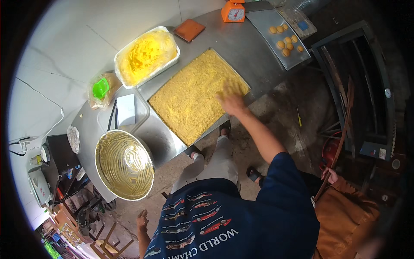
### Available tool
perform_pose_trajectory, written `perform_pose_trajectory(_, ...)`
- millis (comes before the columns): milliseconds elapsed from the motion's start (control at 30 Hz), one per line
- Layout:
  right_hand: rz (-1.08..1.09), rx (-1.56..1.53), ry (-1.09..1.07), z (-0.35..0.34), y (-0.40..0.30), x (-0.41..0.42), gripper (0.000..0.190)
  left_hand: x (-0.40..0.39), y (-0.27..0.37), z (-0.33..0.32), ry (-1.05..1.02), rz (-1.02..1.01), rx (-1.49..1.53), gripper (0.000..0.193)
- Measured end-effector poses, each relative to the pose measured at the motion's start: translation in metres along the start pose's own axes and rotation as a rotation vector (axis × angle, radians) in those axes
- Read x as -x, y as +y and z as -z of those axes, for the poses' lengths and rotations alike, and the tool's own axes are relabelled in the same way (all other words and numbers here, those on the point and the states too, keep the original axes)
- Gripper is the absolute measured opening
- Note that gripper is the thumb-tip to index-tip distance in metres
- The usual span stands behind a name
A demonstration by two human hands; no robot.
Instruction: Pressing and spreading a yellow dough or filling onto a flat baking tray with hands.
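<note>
A rectangular tray of yellow crumbly mixture (190, 97) lies on the metal table. Over its right part is my right hand (233, 98), palm down with fingers spread and slightly blurred; whether it touches the mixture I cannot tell. My left hand (142, 220) hangs at my side, away from the table, soiled and with nothing visible in it; its fingers look partly bent. A large metal bowl (126, 165), smeared inside with batter, stands at the table's near left. Behind the tray, a white tub (157, 77) lined with plastic holds a bright yellow mass.
An orange kitchen scale (233, 12), a brown block (190, 30) and a metal sheet with several small round cakes (286, 52) are along the back. A green scoop (101, 88) sits in a bag at left. A person in orange-brown holds a long wooden pole (343, 129) at right.
</note>
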State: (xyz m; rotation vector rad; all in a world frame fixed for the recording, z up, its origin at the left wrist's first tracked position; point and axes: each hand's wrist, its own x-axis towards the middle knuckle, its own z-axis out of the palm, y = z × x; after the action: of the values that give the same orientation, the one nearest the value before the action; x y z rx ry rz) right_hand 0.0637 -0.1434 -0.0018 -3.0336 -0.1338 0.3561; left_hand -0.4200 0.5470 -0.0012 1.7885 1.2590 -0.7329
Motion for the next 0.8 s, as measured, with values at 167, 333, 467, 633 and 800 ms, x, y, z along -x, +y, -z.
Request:
perform_pose_trajectory(167, 0.368, 0.111, -0.008, 0.004, -0.04, -0.003, 0.081, 0.014, 0.019, -0.012, -0.101, -0.187, -0.094, 0.043)
perform_pose_trajectory(333, 0.118, 0.147, -0.01, 0.011, 0.048, -0.05, 0.078, 0.003, -0.008, -0.007, -0.06, -0.178, -0.101, 0.043)
perform_pose_trajectory(467, 0.084, 0.085, 0.139, 0.02, 0.022, -0.068, 0.078, 0.007, -0.015, -0.009, -0.127, -0.142, -0.18, 0.042)
perform_pose_trajectory(633, 0.082, 0.034, 0.078, 0.005, 0.027, -0.08, 0.078, -0.012, -0.038, -0.014, -0.099, -0.314, -0.238, 0.039)
perform_pose_trajectory(800, -0.148, 0.018, 0.142, 0.008, 0.028, -0.037, 0.078, -0.016, -0.026, -0.028, -0.155, -0.233, -0.109, 0.034)
